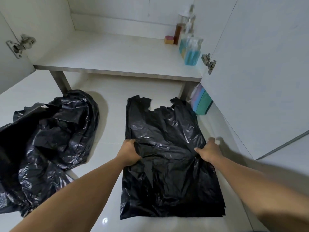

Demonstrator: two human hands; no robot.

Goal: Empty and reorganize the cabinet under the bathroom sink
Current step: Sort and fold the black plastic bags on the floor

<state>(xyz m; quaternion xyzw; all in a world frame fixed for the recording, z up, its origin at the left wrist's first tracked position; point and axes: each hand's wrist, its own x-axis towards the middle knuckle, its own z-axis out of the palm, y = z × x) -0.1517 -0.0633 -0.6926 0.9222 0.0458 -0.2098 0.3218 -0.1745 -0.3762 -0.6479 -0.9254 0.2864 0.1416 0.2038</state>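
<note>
black flat bag (167, 148), two hands (129, 154) (209, 152) gripping its sides.

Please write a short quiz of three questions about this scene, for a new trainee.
1. True or false: the flat black bag lies on the cabinet shelf.
2. Which hands touch the flat black bag? A) left hand only B) right hand only C) both
3. Fill in: the blue bottles stand at the shelf's ____ side.

Key: 1 false, it lies on the floor; 2 C, left hand and right hand; 3 right.
</note>
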